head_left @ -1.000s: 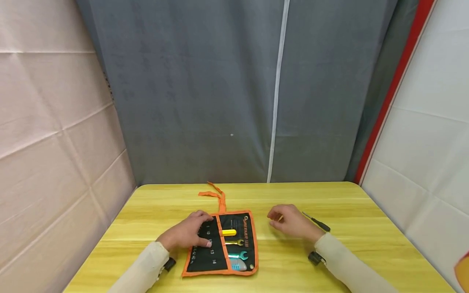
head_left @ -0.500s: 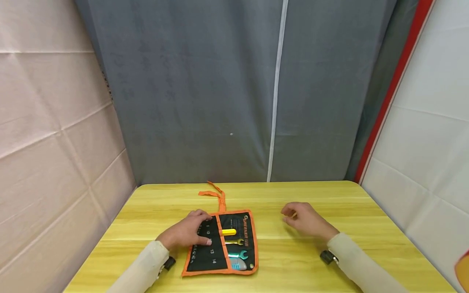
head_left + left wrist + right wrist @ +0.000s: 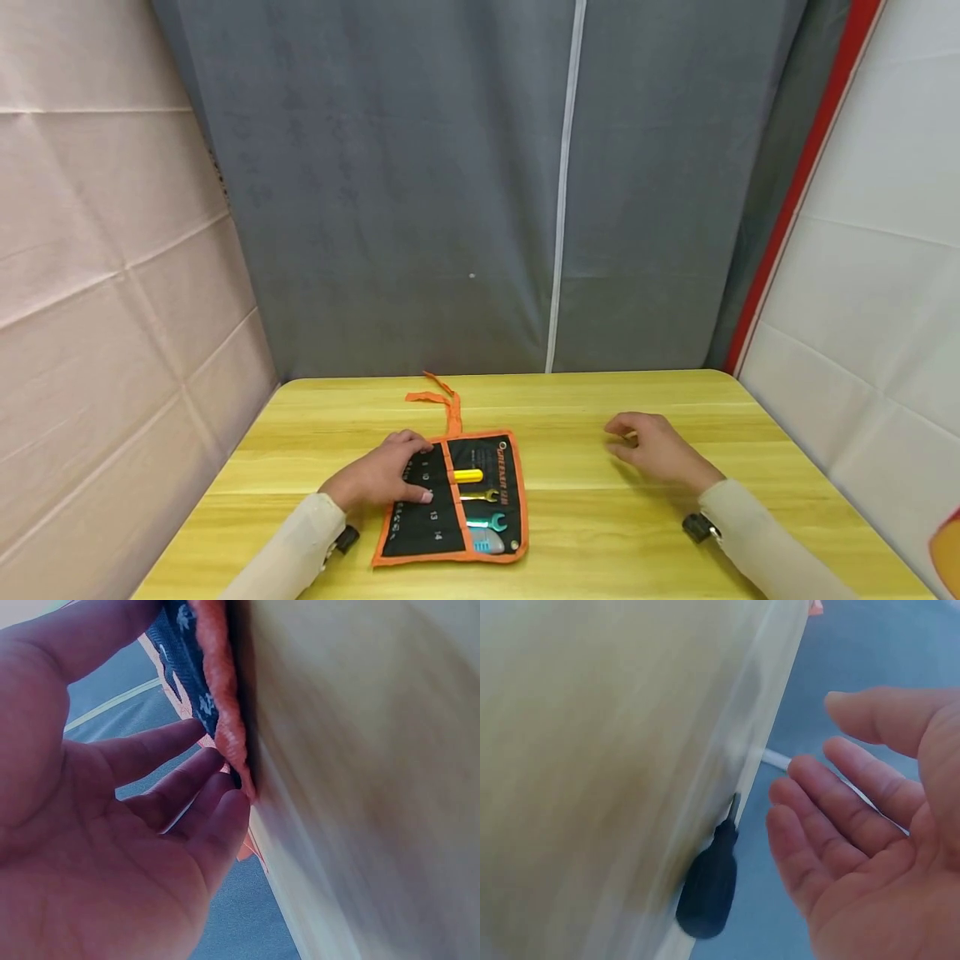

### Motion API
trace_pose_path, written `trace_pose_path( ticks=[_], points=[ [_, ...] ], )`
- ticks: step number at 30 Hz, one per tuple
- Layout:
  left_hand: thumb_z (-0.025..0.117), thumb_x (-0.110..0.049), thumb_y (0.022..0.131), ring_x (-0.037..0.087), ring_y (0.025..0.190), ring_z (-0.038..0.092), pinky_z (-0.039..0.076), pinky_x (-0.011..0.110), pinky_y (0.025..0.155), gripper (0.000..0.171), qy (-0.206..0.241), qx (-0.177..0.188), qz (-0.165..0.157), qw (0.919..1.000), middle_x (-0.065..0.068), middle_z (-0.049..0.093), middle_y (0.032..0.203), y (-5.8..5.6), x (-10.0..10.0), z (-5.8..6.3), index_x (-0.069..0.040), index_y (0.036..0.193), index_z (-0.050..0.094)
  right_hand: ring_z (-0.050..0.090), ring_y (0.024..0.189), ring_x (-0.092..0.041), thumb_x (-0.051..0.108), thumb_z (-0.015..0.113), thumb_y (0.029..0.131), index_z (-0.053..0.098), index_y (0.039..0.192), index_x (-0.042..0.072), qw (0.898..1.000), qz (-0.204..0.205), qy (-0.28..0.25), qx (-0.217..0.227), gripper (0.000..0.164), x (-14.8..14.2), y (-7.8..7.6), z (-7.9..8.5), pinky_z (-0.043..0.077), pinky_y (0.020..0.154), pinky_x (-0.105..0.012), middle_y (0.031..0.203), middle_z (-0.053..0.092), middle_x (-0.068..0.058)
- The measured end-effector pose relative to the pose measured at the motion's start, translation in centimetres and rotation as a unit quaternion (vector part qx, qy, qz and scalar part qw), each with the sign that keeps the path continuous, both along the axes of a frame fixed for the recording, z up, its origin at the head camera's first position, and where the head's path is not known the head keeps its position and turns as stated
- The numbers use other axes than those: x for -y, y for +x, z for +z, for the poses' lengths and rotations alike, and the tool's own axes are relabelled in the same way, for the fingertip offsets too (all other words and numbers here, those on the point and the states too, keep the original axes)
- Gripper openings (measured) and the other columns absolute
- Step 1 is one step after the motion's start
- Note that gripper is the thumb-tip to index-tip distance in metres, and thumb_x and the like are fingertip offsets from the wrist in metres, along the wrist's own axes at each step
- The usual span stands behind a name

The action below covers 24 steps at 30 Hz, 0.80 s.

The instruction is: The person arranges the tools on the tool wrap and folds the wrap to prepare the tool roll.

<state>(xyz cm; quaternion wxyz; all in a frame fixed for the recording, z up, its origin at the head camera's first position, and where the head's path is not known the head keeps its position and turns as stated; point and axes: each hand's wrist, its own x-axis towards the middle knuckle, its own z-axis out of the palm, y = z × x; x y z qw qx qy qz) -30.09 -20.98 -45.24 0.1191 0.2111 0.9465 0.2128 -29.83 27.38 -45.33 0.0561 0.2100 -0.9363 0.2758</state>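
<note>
A black fabric tool roll [image 3: 412, 542] with orange trim lies spread on the table, left of the middle. My left hand [image 3: 382, 475] rests on its left side, fingers and thumb laid over the cloth; the left wrist view shows fingertips at the orange edge [image 3: 217, 667]. Poking from the pockets are a yellow handle [image 3: 468, 476], a gold open-end wrench [image 3: 487, 496], a teal wrench [image 3: 489, 523] and a grey tool with light-blue ribs [image 3: 488, 542]. My right hand [image 3: 660, 450] hovers at the right, loosely curled, holding nothing. Beside it is a black-handled screwdriver [image 3: 709, 889], hidden in the head view.
The wooden table [image 3: 570, 533] extends around the roll. Orange ties [image 3: 453, 412] trail from the roll toward the far edge. A grey curtain [image 3: 375, 208] hangs behind, with pale cloth walls [image 3: 97, 292] on both sides. Something orange-yellow [image 3: 947, 550] shows at the far right.
My right hand has moved steadily rightward, away from the tool roll, and now covers the screwdriver that showed beyond it a second ago. The left hand and the roll have stayed put.
</note>
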Motion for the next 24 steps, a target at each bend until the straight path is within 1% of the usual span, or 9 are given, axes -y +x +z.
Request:
trace_pose_path(
  ticks=[2,7,11,16,20,24],
  points=[
    [0.091,-0.049,0.081,0.029,0.137,0.049,0.045,0.058,0.116,0.080,0.000,0.002,0.001,1.0000,0.004,0.053,0.147,0.0,-0.1,0.1,-0.016,0.146,0.060,0.073,0.110,-0.032,0.015,0.078,0.096,0.075,0.120,0.006,1.000,-0.004,0.005,-0.006,0.026,-0.5,0.1,0.0,0.061,0.091,-0.047,0.118,0.077,-0.008],
    [0.091,-0.048,0.081,0.029,0.137,0.049,0.045,0.059,0.116,0.079,0.002,0.005,0.002,1.0000,0.005,0.053,0.147,0.1,0.0,0.1,-0.016,0.146,0.060,0.073,0.109,-0.034,0.016,0.081,0.094,0.076,0.118,0.006,1.000,-0.020,0.013,-0.014,0.026,-1.4,0.3,0.0,0.061,0.091,-0.051,0.116,0.077,-0.009],
    [0.091,-0.048,0.081,0.029,0.136,0.050,0.045,0.059,0.116,0.080,0.004,0.005,0.004,1.0000,0.004,0.054,0.147,0.2,0.0,0.1,-0.016,0.147,0.060,0.073,0.106,-0.033,0.015,0.081,0.093,0.076,0.117,0.005,0.999,-0.035,0.014,-0.001,0.026,-2.0,0.3,0.0,0.060,0.091,-0.051,0.115,0.077,-0.010],
    [0.091,-0.049,0.081,0.029,0.137,0.050,0.045,0.059,0.116,0.080,0.008,0.007,0.007,0.9999,0.004,0.054,0.147,0.2,0.0,0.0,-0.017,0.147,0.059,0.072,0.098,-0.025,0.013,0.082,0.091,0.075,0.116,0.003,0.998,-0.051,0.025,0.019,0.028,-2.6,0.2,0.0,0.060,0.087,-0.047,0.111,0.077,-0.008],
    [0.091,-0.049,0.081,0.029,0.137,0.049,0.045,0.059,0.117,0.080,0.009,0.007,0.008,0.9999,0.005,0.053,0.148,0.2,0.0,0.1,-0.017,0.147,0.059,0.070,0.095,-0.022,0.010,0.082,0.090,0.074,0.115,0.001,0.997,-0.049,0.033,0.040,0.029,-2.9,0.3,0.0,0.059,0.085,-0.045,0.106,0.076,-0.006],
    [0.090,-0.049,0.082,0.028,0.137,0.049,0.045,0.059,0.117,0.080,0.005,0.007,0.008,0.9999,0.004,0.053,0.148,0.2,0.0,0.1,-0.018,0.148,0.059,0.070,0.096,-0.023,0.010,0.083,0.088,0.075,0.114,0.001,0.997,-0.040,0.044,0.047,0.028,-3.3,0.5,0.1,0.058,0.086,-0.046,0.103,0.076,-0.005]
  ],
)
